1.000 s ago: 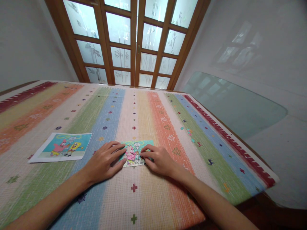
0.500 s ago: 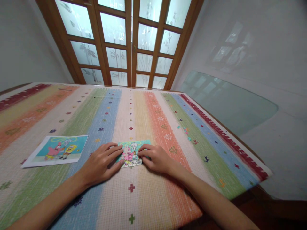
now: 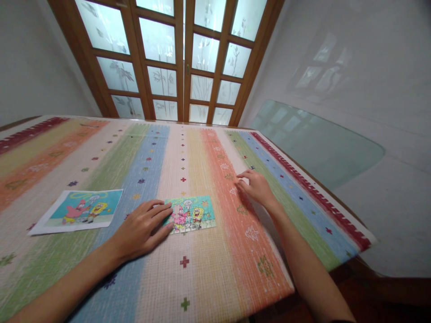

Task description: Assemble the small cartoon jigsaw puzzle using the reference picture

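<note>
A jigsaw puzzle [image 3: 205, 215] with cartoon figures on a turquoise ground lies flat before me, its small pieces joined. A pale gap shows near its left side. My left hand [image 3: 144, 226] rests at the puzzle's left edge, fingers stretched and fingertips touching it; it covers part of that edge. Off to the right of the puzzle, my right hand [image 3: 257, 188] hovers over or rests on the cloth, thumb and forefinger apart, with nothing visible between them. The spot where loose pieces lay is hidden behind this hand.
A printed sheet [image 3: 90, 208] with the same cartoon picture lies left of my left hand. A striped tablecloth [image 3: 202, 273] covers the table, its edge dropping off at the lower right. Beyond the table stand wooden glazed doors [image 3: 183, 67], with a pale wall [image 3: 380, 89] on the right.
My right hand has left the puzzle and moved right and away from me, uncovering the puzzle's right part. My left hand stays in place. The loose pieces at right are now hidden.
</note>
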A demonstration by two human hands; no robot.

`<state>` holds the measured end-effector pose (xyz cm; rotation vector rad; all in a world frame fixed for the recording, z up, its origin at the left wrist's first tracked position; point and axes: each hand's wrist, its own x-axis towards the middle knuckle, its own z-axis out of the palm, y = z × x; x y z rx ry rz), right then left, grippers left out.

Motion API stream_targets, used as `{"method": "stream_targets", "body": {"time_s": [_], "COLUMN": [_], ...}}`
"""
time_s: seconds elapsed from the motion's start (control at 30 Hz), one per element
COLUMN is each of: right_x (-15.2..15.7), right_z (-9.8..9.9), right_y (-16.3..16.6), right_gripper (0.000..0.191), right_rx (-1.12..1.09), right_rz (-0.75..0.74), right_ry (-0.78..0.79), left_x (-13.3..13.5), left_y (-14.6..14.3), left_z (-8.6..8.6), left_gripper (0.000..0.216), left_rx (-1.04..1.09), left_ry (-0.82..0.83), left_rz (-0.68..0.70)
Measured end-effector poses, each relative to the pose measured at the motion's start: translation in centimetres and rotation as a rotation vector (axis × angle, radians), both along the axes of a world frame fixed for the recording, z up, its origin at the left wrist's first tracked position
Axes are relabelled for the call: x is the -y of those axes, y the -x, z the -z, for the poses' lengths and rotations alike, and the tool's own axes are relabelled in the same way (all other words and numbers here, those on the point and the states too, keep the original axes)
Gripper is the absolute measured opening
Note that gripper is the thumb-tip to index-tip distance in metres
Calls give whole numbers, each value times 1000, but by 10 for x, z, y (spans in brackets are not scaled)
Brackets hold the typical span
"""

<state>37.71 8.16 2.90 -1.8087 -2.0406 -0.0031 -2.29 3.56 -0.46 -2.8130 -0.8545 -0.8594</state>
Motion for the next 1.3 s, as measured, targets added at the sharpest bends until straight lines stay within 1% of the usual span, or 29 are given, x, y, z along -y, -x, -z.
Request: {"method": "stream_targets", "body": {"time_s": [0.13, 0.23, 0.4, 0.53, 0.67, 0.8, 0.93, 1.1, 1.3], "right_x": [-3, -2, -4, -8, -12, -13, -13, -16, -16], "right_z": [1, 6, 14, 17, 18, 20, 22, 21, 19], "right_y": [-41, -60, -71, -74, -79, -81, -78, -75, -71], "right_gripper": [36, 39, 39, 33, 25, 23, 21, 9, 6], "right_rx": [177, 207, 202, 182, 153, 124, 97, 7, -140], "right_rz": [295, 372, 375, 377, 380, 407, 461, 482, 483], "right_ry": [132, 185, 233, 234, 222, 190, 156, 142, 155], "left_x": [0, 1, 1, 1, 0, -1, 0, 0, 0], "left_y": [0, 0, 1, 1, 3, 4, 3, 2, 2], "left_z": [0, 0, 0, -1, 0, 0, 0, 2, 2], "left_gripper": [36, 37, 38, 37, 36, 37, 36, 36, 36], "left_rx": [-22, -22, -27, -30, -34, -27, -21, -30, -33], "left_ry": [-22, -30, -39, -31, -14, 14, -12, -30, -32], "left_rz": [8, 4, 2, 8, 23, 15, 22, 15, 7]}}
